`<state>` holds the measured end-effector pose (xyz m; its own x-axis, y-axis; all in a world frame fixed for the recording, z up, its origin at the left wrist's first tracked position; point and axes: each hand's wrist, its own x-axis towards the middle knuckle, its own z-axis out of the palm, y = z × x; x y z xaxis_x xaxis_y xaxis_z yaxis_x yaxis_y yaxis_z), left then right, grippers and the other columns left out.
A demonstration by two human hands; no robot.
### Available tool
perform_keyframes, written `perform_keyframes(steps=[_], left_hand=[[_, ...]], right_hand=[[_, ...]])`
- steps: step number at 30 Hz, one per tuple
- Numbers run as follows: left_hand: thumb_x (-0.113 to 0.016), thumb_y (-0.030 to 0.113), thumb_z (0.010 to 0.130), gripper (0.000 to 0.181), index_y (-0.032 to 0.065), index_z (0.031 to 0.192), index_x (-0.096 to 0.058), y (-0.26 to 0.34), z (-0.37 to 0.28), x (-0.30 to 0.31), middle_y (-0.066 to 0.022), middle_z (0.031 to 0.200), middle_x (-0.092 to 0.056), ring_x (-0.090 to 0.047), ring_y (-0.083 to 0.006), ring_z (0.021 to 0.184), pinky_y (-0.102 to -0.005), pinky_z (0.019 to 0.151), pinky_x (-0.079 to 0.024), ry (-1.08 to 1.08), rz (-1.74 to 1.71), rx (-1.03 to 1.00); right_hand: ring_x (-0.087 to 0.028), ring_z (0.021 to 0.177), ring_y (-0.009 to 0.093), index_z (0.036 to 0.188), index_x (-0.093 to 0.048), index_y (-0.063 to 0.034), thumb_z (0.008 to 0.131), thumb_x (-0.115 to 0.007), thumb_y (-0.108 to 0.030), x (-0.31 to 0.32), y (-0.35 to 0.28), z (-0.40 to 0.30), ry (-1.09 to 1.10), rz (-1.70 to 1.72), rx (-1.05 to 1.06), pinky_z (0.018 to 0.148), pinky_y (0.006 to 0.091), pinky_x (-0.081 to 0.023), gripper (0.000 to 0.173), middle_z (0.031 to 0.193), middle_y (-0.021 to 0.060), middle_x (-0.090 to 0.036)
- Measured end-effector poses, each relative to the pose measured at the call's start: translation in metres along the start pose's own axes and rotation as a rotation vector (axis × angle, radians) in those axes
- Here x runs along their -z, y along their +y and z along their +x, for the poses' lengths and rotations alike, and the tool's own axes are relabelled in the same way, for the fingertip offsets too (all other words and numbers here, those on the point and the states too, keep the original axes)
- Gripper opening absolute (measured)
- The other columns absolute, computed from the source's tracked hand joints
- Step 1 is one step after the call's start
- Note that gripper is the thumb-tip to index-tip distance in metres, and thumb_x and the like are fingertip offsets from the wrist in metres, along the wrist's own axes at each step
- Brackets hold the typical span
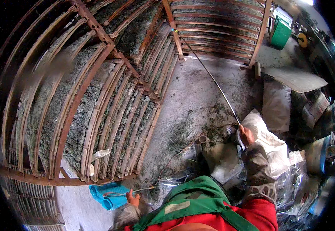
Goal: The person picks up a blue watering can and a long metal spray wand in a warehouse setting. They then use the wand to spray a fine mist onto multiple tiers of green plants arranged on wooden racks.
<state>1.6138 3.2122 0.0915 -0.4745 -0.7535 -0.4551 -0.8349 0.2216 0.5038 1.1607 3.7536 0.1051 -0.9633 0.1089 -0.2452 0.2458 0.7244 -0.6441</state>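
My right hand [246, 135] is closed on the near end of a long thin metal rod [220, 89]. The rod slants up and away to the left, and its far tip, with small blue and yellow parts, lies over a wooden post of the slatted racks. Low in the view, my left hand [132, 198] is by a thin hose [144, 189] with a brass-coloured fitting; whether the fingers grip it is unclear. Beside that hand are light-blue plastic containers [109, 199]. The wooden slatted rack [89, 115] at left holds greyish-green fibrous material.
Another slatted rack [219, 29] stands ahead. Between the racks runs a concrete floor [190, 83] with dark green debris. White sacks [276, 104], a pale board [298, 79] and clear plastic crowd the right side. A green bin [280, 33] stands at the far right.
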Motion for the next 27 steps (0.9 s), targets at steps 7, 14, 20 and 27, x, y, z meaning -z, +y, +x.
perform_keyframes(steps=[7, 14, 20, 27], left_hand=[[-0.067, 0.023, 0.069, 0.064, 0.0085, 0.125, -0.04, -0.054, -0.011, -0.006, -0.0246, 0.132, -0.029, -0.023, -0.0388, 0.125, -0.0446, 0.104, -0.019, 0.07, 0.113, -0.151], [-0.066, 0.021, 0.069, 0.064, 0.0072, 0.125, -0.04, -0.053, -0.014, -0.001, -0.0266, 0.132, -0.027, -0.022, -0.0395, 0.125, -0.0449, 0.103, -0.02, 0.026, 0.144, -0.115], [-0.065, 0.02, 0.07, 0.063, 0.0064, 0.126, -0.039, -0.068, -0.008, 0.011, -0.0274, 0.133, -0.025, -0.021, -0.0394, 0.126, -0.0446, 0.103, -0.019, 0.03, 0.182, -0.126], [-0.065, 0.019, 0.069, 0.062, 0.0061, 0.125, -0.041, -0.046, -0.007, 0.018, -0.0283, 0.133, -0.027, -0.023, -0.0398, 0.125, -0.0434, 0.104, -0.02, -0.012, 0.184, -0.205]], right_hand=[[-0.053, 0.06, 0.027, 0.069, -0.056, 0.001, 0.083, -0.035, -0.058, -0.043, -0.061, 0.061, -0.121, 0.143, -0.035, 0.059, 0.0383, -0.04, 0.064, 0.061, 0.0156, -0.054], [-0.05, 0.051, 0.02, 0.079, -0.06, -0.0069, 0.086, -0.043, -0.047, -0.142, 0.021, 0.096, -0.293, 0.3, 0.083, 0.047, 0.037, -0.037, 0.045, 0.054, 0.0087, -0.049], [-0.05, 0.054, 0.021, 0.075, -0.059, -0.0032, 0.082, -0.041, -0.059, -0.142, -0.012, 0.024, -0.368, 0.22, 0.03, 0.053, 0.0347, -0.038, 0.059, 0.059, 0.0059, -0.053], [-0.052, 0.06, 0.03, 0.077, -0.058, -0.0025, 0.084, -0.042, -0.053, -0.09, -0.01, -0.073, -0.417, 0.146, 0.04, 0.059, 0.0378, -0.041, 0.053, 0.063, 0.0141, -0.054]])
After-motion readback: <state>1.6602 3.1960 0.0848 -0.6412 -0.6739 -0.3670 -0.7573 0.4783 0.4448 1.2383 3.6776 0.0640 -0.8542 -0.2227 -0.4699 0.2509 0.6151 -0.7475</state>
